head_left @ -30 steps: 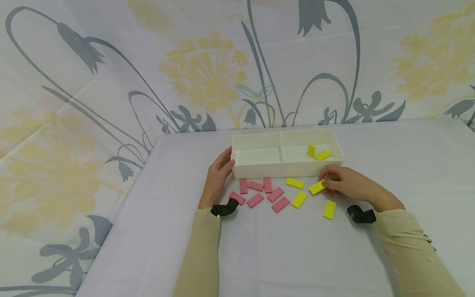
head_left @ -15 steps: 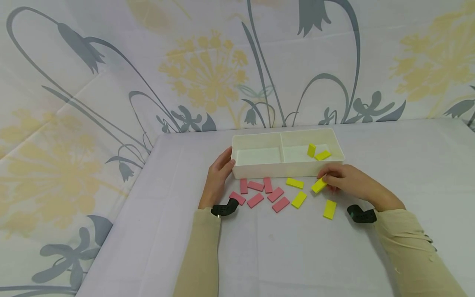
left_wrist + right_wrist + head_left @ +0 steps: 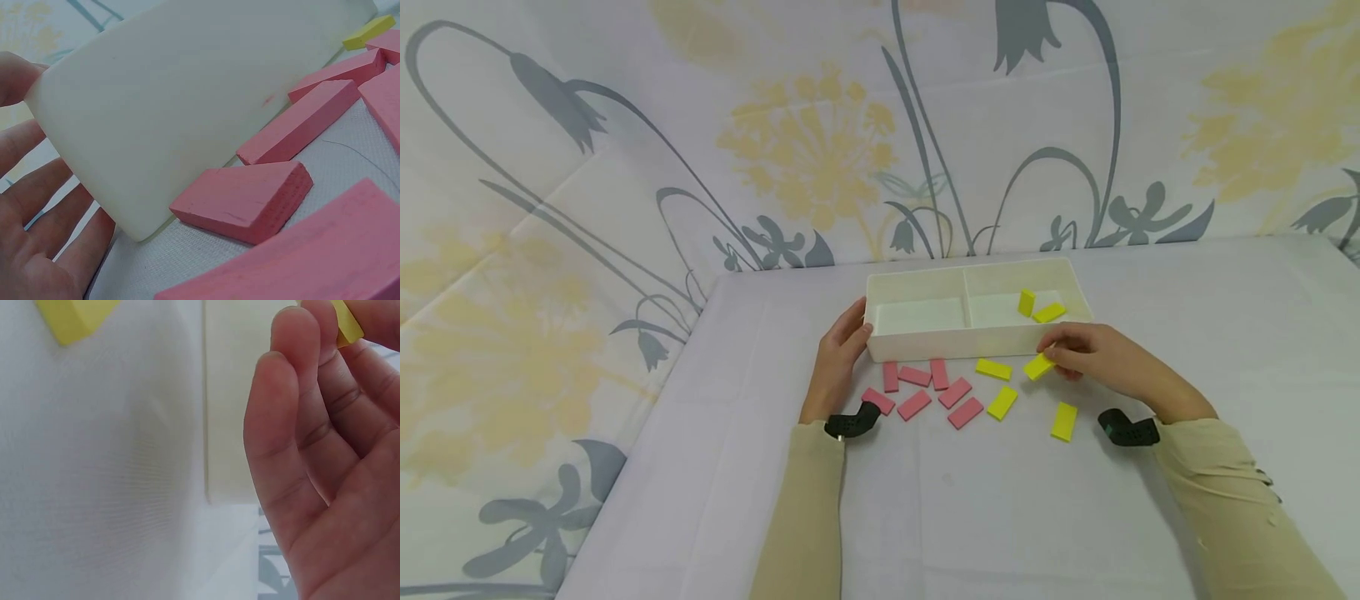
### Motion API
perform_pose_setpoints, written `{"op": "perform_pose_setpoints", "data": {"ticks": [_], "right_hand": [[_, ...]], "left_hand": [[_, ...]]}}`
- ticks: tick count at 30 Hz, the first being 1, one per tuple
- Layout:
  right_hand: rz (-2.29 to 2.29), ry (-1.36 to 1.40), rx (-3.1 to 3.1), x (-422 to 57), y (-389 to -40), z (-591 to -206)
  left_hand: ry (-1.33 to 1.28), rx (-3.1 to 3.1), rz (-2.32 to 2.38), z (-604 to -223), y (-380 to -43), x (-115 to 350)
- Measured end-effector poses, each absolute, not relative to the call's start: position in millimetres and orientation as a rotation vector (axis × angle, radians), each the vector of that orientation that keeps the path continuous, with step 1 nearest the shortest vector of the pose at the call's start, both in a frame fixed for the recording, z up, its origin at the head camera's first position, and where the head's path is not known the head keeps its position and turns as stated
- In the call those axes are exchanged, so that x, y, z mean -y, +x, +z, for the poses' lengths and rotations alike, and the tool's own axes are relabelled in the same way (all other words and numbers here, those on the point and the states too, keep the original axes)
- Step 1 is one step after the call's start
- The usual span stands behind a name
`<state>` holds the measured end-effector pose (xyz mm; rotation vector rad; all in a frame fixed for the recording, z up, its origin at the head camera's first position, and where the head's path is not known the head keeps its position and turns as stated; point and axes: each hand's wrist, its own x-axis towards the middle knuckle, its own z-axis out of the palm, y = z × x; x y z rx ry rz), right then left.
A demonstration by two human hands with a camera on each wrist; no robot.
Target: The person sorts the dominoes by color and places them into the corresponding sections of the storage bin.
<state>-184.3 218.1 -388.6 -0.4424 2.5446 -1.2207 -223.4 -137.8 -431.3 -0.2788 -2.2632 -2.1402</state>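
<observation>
A white two-compartment box (image 3: 925,343) stands on the table. My left hand (image 3: 838,354) holds its left end, thumb at the front corner; in the left wrist view its fingers (image 3: 37,194) lie along the end wall. My right hand (image 3: 1093,358) pinches a yellow domino-like block (image 3: 1038,367) between thumb and fingers, raised in front of the box's right part. That block (image 3: 349,326) shows only partly in the right wrist view. Inside the right compartment are two yellow blocks, one standing (image 3: 1027,303) and one lying tilted (image 3: 1049,312).
Several pink blocks (image 3: 914,406) lie in front of the box's left half. Three more yellow blocks lie on the white cloth: one near the box (image 3: 994,369), one nearer me (image 3: 1002,403), one below my right hand (image 3: 1063,422). A floral curtain (image 3: 820,150) hangs behind.
My right hand has lifted the yellow block from the cloth and moved slightly up towards the box. My left hand stays at the box's end. The view has shifted slightly.
</observation>
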Motion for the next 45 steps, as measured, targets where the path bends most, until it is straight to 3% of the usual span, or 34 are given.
{"op": "perform_pose_setpoints", "data": {"ticks": [33, 45], "right_hand": [[-1.546, -0.362, -2.63, -220.7, -182.2, -381.0], [-1.668, -0.303, -2.674, -218.0, -180.4, -379.5]], "left_hand": [[-0.241, 2.285, -2.126, -431.9, -222.9, 137.6], [-0.284, 2.265, -2.167, -411.0, -210.3, 134.4]]}}
